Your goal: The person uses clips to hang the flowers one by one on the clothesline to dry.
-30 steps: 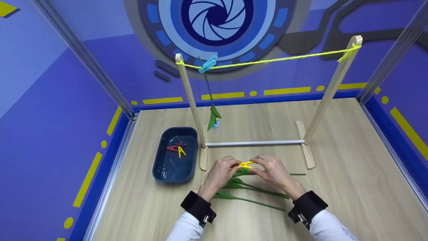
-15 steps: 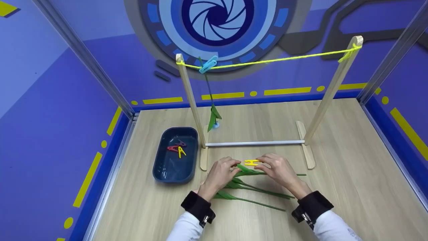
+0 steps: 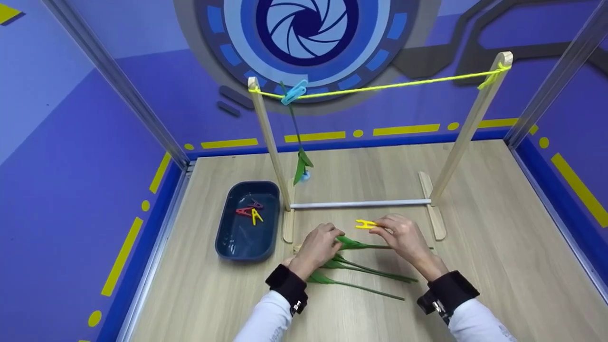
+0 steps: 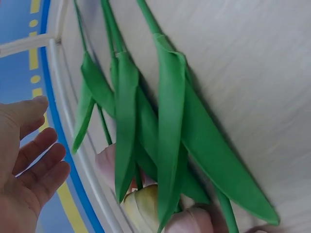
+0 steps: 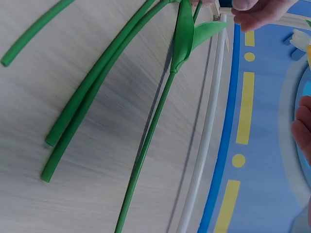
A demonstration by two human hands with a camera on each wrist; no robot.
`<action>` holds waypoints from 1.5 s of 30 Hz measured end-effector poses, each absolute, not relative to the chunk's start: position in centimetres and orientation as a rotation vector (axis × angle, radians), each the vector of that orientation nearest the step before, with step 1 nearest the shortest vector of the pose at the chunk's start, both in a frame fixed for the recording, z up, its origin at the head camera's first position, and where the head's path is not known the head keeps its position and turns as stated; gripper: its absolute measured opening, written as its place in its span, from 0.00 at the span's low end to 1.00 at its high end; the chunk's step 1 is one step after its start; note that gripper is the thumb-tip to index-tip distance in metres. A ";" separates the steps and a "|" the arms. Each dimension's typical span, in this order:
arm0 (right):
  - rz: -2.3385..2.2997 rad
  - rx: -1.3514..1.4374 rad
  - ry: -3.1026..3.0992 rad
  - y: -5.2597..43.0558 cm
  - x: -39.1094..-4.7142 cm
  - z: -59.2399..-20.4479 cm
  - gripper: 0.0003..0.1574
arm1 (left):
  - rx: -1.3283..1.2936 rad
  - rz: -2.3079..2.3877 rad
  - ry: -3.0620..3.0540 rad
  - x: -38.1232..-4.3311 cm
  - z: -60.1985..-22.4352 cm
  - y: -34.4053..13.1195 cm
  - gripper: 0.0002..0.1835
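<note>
My right hand [image 3: 403, 237] pinches a yellow clothespin [image 3: 365, 224] by one end, its other end pointing left, above the table. Several artificial tulips lie side by side below my hands, with green leaves [image 3: 350, 243] and stems [image 5: 150, 126] stretching to the right. A yellow bloom [image 4: 142, 206] and pink blooms [image 4: 189, 222] show in the left wrist view. My left hand [image 3: 318, 244] hovers over the leaf end of the tulips, its fingers loosely bent around nothing. A blue tulip [image 3: 305, 175] hangs bloom-down from a light blue clothespin [image 3: 294, 92] on a yellow cord [image 3: 403, 84].
The cord is tied between two wooden posts [image 3: 468, 128], joined low down by a white rod [image 3: 361, 204]. Left of this rack stands a dark blue tray [image 3: 247, 244] holding red, purple and yellow clothespins [image 3: 256, 216]. Patterned panels [image 3: 61, 156] enclose the table.
The yellow clothespin has come away from between both hands and moved up and right in my right hand. My left hand has released it and stays near the leaves.
</note>
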State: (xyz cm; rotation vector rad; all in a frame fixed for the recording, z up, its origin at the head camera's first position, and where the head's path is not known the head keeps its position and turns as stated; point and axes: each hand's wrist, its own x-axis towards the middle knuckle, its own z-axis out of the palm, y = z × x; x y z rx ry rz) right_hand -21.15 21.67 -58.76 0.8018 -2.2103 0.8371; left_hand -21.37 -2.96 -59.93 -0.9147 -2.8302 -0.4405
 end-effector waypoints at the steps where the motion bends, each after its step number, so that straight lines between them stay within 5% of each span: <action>1: 0.836 0.790 -2.217 21.7 -21.1 -58.7 0.14 | -0.927 -0.401 -2.840 -21.4 -60.1 -2.7 0.12; 22: 0.848 0.707 -2.321 22.0 -20.9 -59.2 0.09 | -1.081 0.288 -2.827 -21.4 -63.3 1.7 0.12; 45: 0.866 0.673 -2.350 22.0 -20.5 -59.3 0.10 | -0.929 0.219 -2.831 -21.7 -63.5 1.6 0.05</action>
